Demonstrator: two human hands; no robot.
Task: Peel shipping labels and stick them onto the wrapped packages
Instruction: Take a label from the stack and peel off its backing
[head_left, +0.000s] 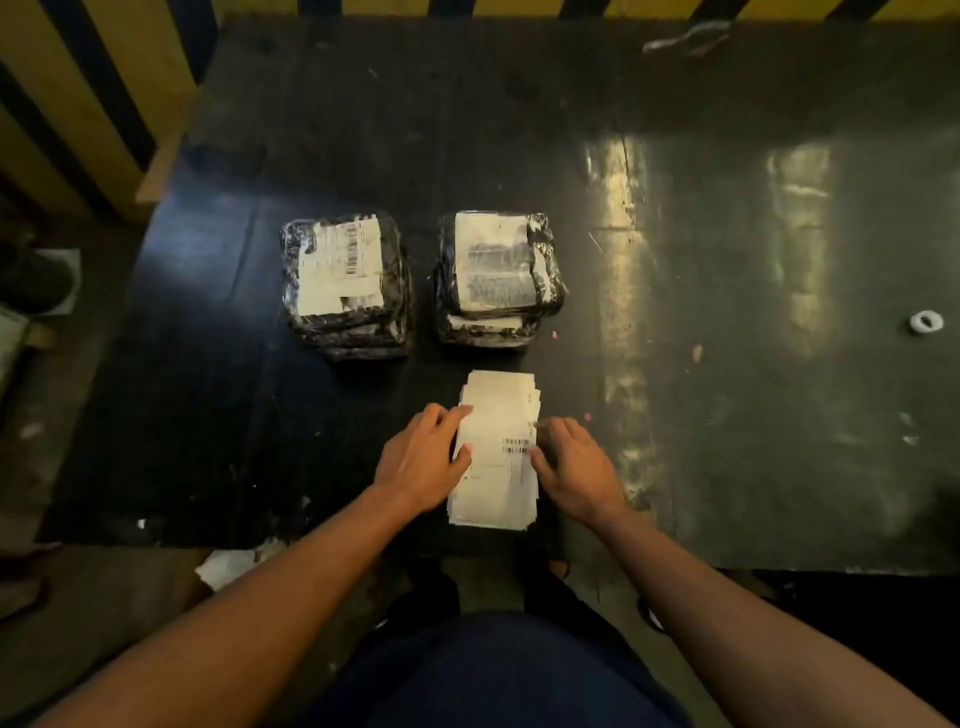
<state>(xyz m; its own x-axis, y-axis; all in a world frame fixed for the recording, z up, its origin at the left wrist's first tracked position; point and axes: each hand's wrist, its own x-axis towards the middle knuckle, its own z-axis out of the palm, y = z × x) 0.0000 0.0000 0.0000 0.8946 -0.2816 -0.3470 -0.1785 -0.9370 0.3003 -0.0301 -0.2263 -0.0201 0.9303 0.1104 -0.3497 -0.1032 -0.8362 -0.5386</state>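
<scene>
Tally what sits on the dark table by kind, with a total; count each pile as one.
Stacks of wrapped packages: 2, left stack and right stack
Pile of label sheets: 1, with the left hand and right hand on its edges
White ring: 1
Total: 4

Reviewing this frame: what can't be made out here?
Head view only:
- Print on the label stack: too blurred to read.
- Whether the left hand or right hand has lifted a label edge: fingertips cover it.
- Number of packages in the left pile and right pile: lower ones are hidden.
- Small white ring: too small to identify.
</scene>
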